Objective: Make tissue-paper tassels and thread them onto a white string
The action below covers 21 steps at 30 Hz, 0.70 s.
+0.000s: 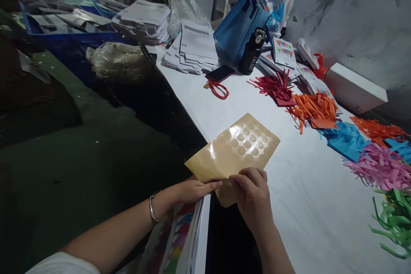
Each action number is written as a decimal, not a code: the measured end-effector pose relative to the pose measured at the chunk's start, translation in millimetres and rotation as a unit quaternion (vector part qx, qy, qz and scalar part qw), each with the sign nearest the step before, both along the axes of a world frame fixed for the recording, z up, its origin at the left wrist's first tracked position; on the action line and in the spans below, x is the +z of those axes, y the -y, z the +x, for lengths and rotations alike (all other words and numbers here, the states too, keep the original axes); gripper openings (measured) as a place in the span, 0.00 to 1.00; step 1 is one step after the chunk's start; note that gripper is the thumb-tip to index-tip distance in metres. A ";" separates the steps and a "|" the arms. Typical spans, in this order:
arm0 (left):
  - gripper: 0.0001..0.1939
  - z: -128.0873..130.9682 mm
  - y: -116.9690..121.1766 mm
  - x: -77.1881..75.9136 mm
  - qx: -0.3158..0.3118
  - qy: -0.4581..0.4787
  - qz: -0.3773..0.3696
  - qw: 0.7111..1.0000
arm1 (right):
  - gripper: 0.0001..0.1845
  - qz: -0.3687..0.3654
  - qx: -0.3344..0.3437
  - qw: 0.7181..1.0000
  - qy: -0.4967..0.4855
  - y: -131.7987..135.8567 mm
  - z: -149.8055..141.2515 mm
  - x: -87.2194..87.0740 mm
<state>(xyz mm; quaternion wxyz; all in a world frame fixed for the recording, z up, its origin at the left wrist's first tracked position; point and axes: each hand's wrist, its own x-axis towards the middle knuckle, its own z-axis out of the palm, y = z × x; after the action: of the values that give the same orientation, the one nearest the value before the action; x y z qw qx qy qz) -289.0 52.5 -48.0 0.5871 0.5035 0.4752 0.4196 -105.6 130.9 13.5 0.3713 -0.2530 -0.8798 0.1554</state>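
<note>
A tan sheet of round clear stickers (221, 158) is held between both hands, tilted over the table's near edge. My left hand (195, 189) grips its lower left edge, the thumb lying on top and the other fingers hidden beneath. My right hand (255, 192) pinches the sheet's lower edge, where the paper bends and a flap hangs down. Several round stickers sit on the upper right part of the sheet, while its left part looks bare and shiny. Beneath my left forearm stand packets with colourful prints (180, 239), partly covered by the arm.
Along the right of the white table (308, 214) lie red (272, 87), orange (316, 109), blue (345, 139), pink (383, 165) and green tassels (393, 214). Farther back are a phone (220, 73), a black bottle (252, 53), a blue bag (236, 30), stacked white envelopes (197, 47) and a white box (355, 87).
</note>
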 end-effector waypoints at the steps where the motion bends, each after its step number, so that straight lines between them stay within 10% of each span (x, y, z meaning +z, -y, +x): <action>1: 0.29 1.0 0.1 -1.6 0.009 0.013 -0.001 1.000 | 0.08 0.019 -0.004 1.000 -0.008 0.7 -0.6 -0.3; 21: 0.24 10.4 -3.7 3.7 0.084 0.072 -0.049 0.993 | 0.15 -0.079 -0.078 0.992 0.052 11.3 18.4 -4.7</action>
<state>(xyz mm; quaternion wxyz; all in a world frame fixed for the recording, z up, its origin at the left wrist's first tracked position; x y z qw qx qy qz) -278.6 56.2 -44.3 0.6063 0.4007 0.4921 0.4792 -87.1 119.5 8.8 0.3150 -0.3570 -0.8605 0.1812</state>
